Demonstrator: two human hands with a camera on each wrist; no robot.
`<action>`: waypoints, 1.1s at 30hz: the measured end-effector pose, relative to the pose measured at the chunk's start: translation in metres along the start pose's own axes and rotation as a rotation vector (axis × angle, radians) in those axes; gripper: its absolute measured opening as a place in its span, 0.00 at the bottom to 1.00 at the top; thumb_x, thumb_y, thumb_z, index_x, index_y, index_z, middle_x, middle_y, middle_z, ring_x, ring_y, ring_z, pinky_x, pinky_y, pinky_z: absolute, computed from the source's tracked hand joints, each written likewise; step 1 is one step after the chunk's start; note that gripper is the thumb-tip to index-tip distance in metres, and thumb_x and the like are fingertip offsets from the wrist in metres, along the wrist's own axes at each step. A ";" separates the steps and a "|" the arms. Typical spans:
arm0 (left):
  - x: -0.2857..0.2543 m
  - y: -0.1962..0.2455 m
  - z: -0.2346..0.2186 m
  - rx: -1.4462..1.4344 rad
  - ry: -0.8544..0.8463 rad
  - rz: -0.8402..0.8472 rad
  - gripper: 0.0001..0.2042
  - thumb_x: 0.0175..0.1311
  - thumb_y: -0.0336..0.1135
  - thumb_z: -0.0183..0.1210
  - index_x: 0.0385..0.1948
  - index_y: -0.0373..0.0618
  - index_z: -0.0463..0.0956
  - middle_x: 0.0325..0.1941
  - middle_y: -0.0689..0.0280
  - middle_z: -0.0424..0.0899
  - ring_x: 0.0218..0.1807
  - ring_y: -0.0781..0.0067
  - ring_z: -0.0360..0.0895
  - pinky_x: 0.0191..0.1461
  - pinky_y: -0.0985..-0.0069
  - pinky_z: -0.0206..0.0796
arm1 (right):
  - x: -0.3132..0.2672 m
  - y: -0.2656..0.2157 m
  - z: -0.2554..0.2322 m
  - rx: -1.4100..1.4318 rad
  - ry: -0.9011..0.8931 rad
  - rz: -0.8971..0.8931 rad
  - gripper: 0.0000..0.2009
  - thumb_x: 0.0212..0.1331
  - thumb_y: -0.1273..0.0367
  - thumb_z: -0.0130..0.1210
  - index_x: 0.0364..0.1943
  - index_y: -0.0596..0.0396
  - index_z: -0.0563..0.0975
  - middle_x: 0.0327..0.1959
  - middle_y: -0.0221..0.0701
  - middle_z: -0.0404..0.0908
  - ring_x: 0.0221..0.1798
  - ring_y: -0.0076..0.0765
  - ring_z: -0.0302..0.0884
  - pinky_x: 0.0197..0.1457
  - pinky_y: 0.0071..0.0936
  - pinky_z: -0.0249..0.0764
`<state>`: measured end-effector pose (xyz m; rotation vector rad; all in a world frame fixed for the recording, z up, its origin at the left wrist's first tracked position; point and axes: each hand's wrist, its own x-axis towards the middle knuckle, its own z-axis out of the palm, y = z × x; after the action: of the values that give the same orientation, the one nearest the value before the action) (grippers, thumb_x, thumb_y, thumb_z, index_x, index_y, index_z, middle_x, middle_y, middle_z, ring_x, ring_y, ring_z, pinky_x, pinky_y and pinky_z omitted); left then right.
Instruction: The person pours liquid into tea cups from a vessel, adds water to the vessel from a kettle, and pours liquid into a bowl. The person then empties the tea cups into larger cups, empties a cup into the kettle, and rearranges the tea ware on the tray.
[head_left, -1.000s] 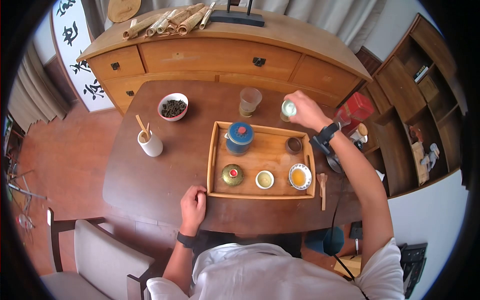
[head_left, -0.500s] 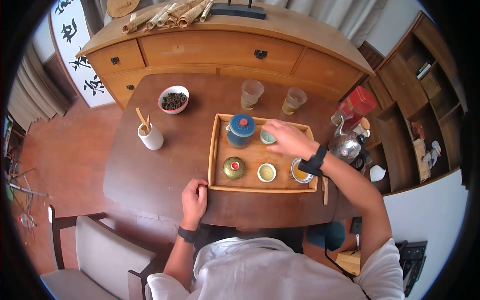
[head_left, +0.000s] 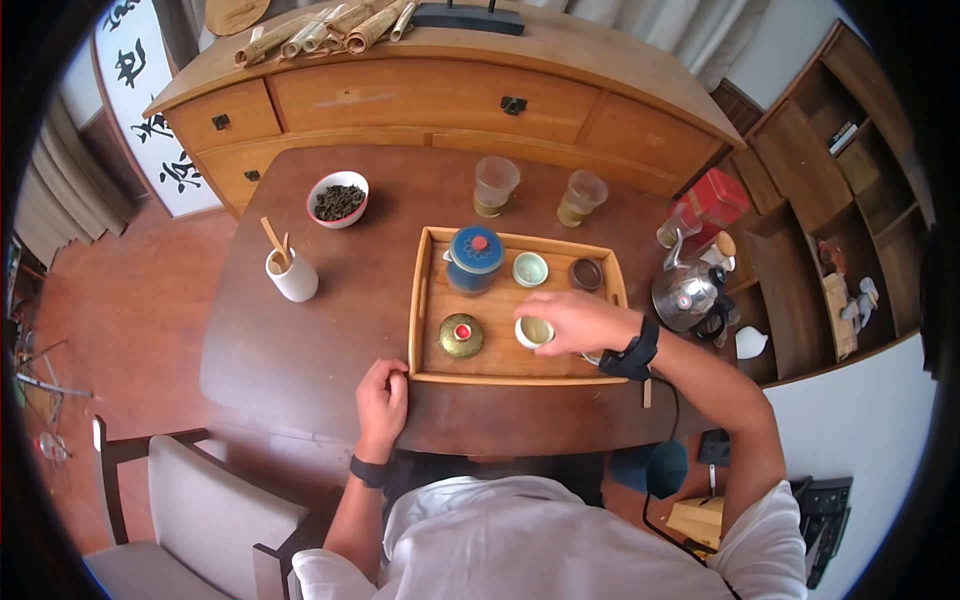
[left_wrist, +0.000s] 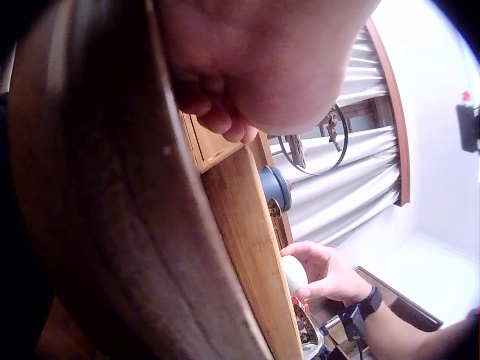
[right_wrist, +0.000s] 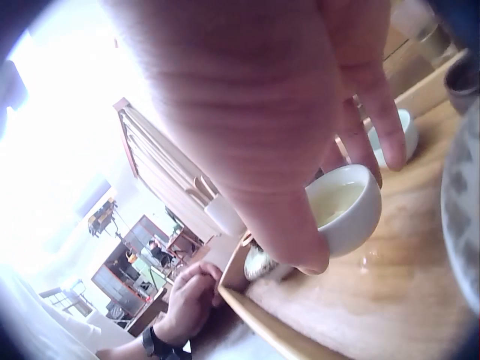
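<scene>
A wooden tray sits mid-table. My right hand reaches over its front half, thumb and fingers pinching a small white cup of pale tea; the right wrist view shows the same grip on the white cup. A patterned cup under my wrist is mostly hidden. Also on the tray are a blue lidded jar, a pale green cup, a dark brown cup and a gold lidded vessel. My left hand rests loosely curled on the table by the tray's front left corner, holding nothing.
Two glasses stand behind the tray. A bowl of dry tea leaves and a white tool holder are at the left. A metal kettle and red tin are at the right. A wooden sideboard lies beyond.
My right hand came back from the far right glass, set the pale green cup down beside the blue jar, and now grips the white cup. The left hand stayed put.
</scene>
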<state>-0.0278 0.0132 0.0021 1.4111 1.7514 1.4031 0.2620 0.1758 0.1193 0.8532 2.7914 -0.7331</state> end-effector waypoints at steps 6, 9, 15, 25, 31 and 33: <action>0.001 0.004 -0.001 -0.002 0.001 -0.011 0.06 0.62 0.22 0.51 0.32 0.38 0.78 0.30 0.56 0.80 0.32 0.57 0.79 0.39 0.69 0.70 | -0.007 0.036 -0.070 -0.017 0.257 0.143 0.27 0.47 0.62 0.70 0.51 0.55 0.75 0.47 0.44 0.81 0.51 0.50 0.80 0.54 0.39 0.76; 0.001 0.004 -0.001 0.017 -0.001 -0.002 0.06 0.62 0.22 0.51 0.32 0.38 0.78 0.30 0.55 0.80 0.32 0.56 0.79 0.39 0.69 0.70 | -0.008 0.071 -0.100 -0.046 0.373 0.222 0.26 0.44 0.62 0.71 0.48 0.56 0.76 0.44 0.45 0.82 0.48 0.51 0.81 0.52 0.39 0.76; 0.001 0.004 -0.002 0.031 0.005 -0.001 0.06 0.62 0.23 0.51 0.33 0.38 0.79 0.31 0.54 0.81 0.34 0.54 0.80 0.41 0.68 0.71 | 0.005 0.142 -0.136 -0.271 0.452 0.424 0.25 0.41 0.66 0.71 0.47 0.59 0.78 0.46 0.45 0.82 0.52 0.53 0.79 0.58 0.40 0.74; 0.001 0.007 -0.003 0.027 -0.002 -0.006 0.06 0.62 0.23 0.51 0.34 0.38 0.79 0.31 0.55 0.81 0.34 0.54 0.80 0.41 0.69 0.71 | 0.023 0.144 -0.119 -0.782 0.494 0.279 0.17 0.48 0.78 0.60 0.45 0.55 0.80 0.50 0.36 0.76 0.58 0.46 0.69 0.60 0.41 0.69; 0.002 0.006 -0.003 0.032 -0.001 0.006 0.06 0.63 0.24 0.51 0.34 0.38 0.79 0.31 0.54 0.81 0.34 0.55 0.80 0.41 0.69 0.71 | 0.016 0.129 -0.112 -0.764 0.569 0.207 0.17 0.48 0.78 0.59 0.45 0.57 0.79 0.50 0.36 0.75 0.57 0.47 0.69 0.61 0.39 0.69; 0.002 0.007 -0.002 0.033 -0.002 0.006 0.06 0.63 0.24 0.51 0.33 0.38 0.79 0.31 0.54 0.81 0.34 0.55 0.81 0.41 0.69 0.71 | 0.011 0.126 -0.109 -0.541 0.632 0.230 0.20 0.46 0.74 0.63 0.47 0.57 0.78 0.49 0.39 0.76 0.56 0.50 0.72 0.60 0.39 0.71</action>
<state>-0.0273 0.0141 0.0091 1.4356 1.7785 1.3816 0.3245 0.3257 0.1599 1.4237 3.0475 0.3960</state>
